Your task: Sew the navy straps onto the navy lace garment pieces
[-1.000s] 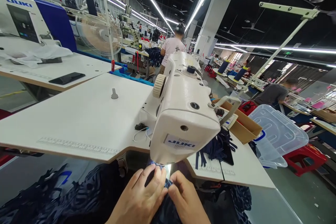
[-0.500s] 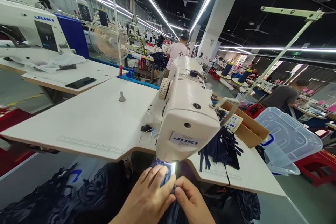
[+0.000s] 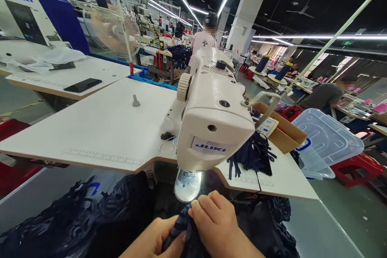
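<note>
Both my hands are closed on a dark navy fabric piece (image 3: 184, 229) just below the sewing machine's shiny needle plate (image 3: 187, 185). My left hand (image 3: 152, 240) grips the fabric from the left near the bottom edge. My right hand (image 3: 216, 225) wraps over it from the right, fingers curled. The white JUKI sewing machine (image 3: 211, 117) stands on the white table (image 3: 90, 129) right above my hands. The needle area is lit and bare.
A heap of dark navy fabric (image 3: 75, 221) lies at lower left. Navy strips (image 3: 252, 157) lie on the table right of the machine, beside a cardboard box (image 3: 284, 131) and clear plastic bin (image 3: 326, 141). A phone (image 3: 82, 85) lies on the neighbouring table. Other people work behind.
My hands have drawn the fabric back from under the machine head toward me, baring the needle plate. The view shifted slightly.
</note>
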Available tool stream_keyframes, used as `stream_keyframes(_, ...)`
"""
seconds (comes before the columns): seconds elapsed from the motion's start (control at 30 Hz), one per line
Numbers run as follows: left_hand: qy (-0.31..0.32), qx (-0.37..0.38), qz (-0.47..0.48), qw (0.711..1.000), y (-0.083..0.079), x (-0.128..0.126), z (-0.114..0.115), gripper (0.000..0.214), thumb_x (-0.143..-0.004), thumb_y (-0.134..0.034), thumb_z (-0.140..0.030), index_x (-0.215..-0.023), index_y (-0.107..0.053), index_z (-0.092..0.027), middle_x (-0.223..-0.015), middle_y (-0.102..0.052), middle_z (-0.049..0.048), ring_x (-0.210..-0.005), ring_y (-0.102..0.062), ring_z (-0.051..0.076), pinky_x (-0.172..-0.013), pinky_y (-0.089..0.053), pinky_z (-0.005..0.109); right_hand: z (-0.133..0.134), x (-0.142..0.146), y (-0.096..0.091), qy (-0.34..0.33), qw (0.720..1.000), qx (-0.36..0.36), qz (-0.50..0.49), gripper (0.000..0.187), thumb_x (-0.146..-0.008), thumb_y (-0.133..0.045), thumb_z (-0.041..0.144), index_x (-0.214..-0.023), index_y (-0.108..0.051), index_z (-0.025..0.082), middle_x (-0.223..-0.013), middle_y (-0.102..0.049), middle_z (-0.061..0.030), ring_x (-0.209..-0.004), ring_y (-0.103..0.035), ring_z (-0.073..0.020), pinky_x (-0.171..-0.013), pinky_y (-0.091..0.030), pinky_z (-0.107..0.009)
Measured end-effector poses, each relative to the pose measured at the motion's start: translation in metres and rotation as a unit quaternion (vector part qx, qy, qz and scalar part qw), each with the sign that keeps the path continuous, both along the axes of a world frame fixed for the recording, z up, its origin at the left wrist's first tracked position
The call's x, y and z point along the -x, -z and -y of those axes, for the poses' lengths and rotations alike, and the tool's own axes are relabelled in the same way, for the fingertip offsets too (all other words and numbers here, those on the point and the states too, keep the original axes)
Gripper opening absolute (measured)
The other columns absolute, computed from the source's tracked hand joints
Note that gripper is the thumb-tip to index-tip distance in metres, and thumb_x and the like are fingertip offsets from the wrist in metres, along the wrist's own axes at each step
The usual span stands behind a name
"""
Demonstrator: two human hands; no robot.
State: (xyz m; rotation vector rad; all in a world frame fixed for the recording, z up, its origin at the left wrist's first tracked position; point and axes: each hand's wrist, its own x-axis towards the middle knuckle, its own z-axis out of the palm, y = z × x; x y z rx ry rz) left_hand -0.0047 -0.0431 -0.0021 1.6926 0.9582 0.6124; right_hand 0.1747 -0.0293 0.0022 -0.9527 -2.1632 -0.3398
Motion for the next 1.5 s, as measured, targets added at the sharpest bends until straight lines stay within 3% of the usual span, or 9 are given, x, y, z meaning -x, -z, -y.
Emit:
stream_keyframes(0.13,-0.12,-0.14,-0.086,0.979,0.008,0.012,-0.007,0.028,-0.093,-0.043,-0.044,-0.092,-0.06,-0.022,-0.07,-0.06,-0.004,-0.057,-0.054,0.01,-0.047,-0.041,0.016,-0.014,-0.007,-0.007,-0.007,0.986,0.168,-0.014,0.024,-0.097,-0.044,0.026,-0.078,-0.057,0.022,-0.067,-0.061,-0.0002,-0.064,-0.052,-0.0149,-0.055,-0.037,-0.027)
stream_keyframes(0.23,-0.247,-0.411,-0.15,0.864,0.017,0.014,-0.014,0.028,-0.089,-0.054,-0.035,-0.113,-0.056,-0.02,-0.103,-0.063,0.0065,-0.088,-0.062,0.018,-0.073,-0.05,0.025,-0.024,-0.009,-0.001,0.047,0.962,0.259,-0.078,0.026,-0.098,-0.04,0.028,-0.078,-0.054,0.021,-0.073,-0.06,-0.0013,-0.071,-0.055,-0.0153,-0.062,-0.04,-0.026)
stream_keyframes(0.3,-0.234,-0.518,-0.175,0.804,0.021,0.01,-0.016,0.028,-0.089,-0.056,-0.036,-0.108,-0.058,-0.016,-0.099,-0.063,0.0092,-0.089,-0.061,0.02,-0.079,-0.048,0.031,-0.026,-0.005,0.008,0.086,0.953,0.27,-0.109,0.026,-0.098,-0.039,0.029,-0.076,-0.051,0.021,-0.072,-0.058,-0.0013,-0.068,-0.054,-0.0152,-0.061,-0.039,-0.026)
stream_keyframes(0.43,-0.119,-0.542,-0.223,0.801,0.027,-0.006,-0.013,0.025,-0.096,-0.041,-0.031,-0.079,-0.054,-0.018,-0.062,-0.053,-0.0008,-0.054,-0.047,0.015,-0.056,-0.036,0.028,-0.025,0.003,0.02,0.111,0.945,0.275,-0.14,0.026,-0.097,-0.039,0.03,-0.074,-0.049,0.021,-0.071,-0.056,-0.001,-0.066,-0.053,-0.0152,-0.059,-0.037,-0.025)
stream_keyframes(0.57,-0.162,-0.566,-0.257,0.766,0.028,-0.015,-0.012,0.029,-0.096,-0.036,-0.018,-0.069,-0.046,-0.02,-0.054,-0.044,-0.0028,-0.049,-0.04,0.014,-0.054,-0.03,0.029,-0.023,0.004,0.017,0.091,0.953,0.266,-0.114,0.028,-0.098,-0.036,0.027,-0.073,-0.048,0.021,-0.071,-0.054,-0.001,-0.067,-0.051,-0.0152,-0.061,-0.037,-0.026)
stream_keyframes(0.93,-0.08,-0.582,-0.212,0.781,0.015,-0.018,-0.006,0.033,-0.09,-0.047,-0.018,-0.058,-0.047,-0.021,-0.052,-0.044,-0.0033,-0.05,-0.04,0.014,-0.055,-0.029,0.032,-0.026,0.001,0.015,0.127,0.962,0.225,-0.092,0.029,-0.096,-0.045,0.038,-0.075,-0.055,0.021,-0.07,-0.059,-0.0015,-0.067,-0.054,-0.0166,-0.06,-0.037,-0.026)
stream_keyframes(1.07,-0.109,-0.581,-0.193,0.783,0.007,-0.014,-0.014,0.025,-0.093,-0.045,-0.03,-0.095,-0.065,-0.016,-0.094,-0.068,0.0065,-0.09,-0.06,0.019,-0.088,-0.04,0.034,-0.028,0.001,0.025,0.114,0.919,0.306,-0.22,0.02,-0.091,-0.056,0.04,-0.082,-0.055,0.022,-0.078,-0.063,0.0005,-0.074,-0.058,-0.0158,-0.069,-0.041,-0.026)
stream_keyframes(1.2,-0.059,-0.572,-0.24,0.782,0.01,-0.007,-0.026,0.041,-0.092,-0.047,-0.031,-0.131,-0.051,-0.018,-0.13,-0.06,0.0056,-0.12,-0.052,0.018,-0.102,-0.031,0.031,-0.031,-0.001,0.034,0.078,0.853,0.402,-0.323,0.015,-0.093,-0.05,0.036,-0.089,-0.05,0.022,-0.073,-0.059,0.0028,-0.069,-0.057,-0.0143,-0.068,-0.042,-0.026)
stream_keyframes(1.5,-0.179,-0.507,-0.211,0.817,0.014,-0.022,-0.022,0.033,-0.098,-0.039,-0.038,-0.12,-0.06,-0.026,-0.119,-0.068,0.0009,-0.104,-0.062,0.017,-0.091,-0.032,0.035,-0.037,-0.004,0.029,0.087,0.852,0.392,-0.336,0.008,-0.091,-0.045,0.029,-0.095,-0.045,0.021,-0.071,-0.055,0.0043,-0.067,-0.055,-0.0144,-0.067,-0.04,-0.027)
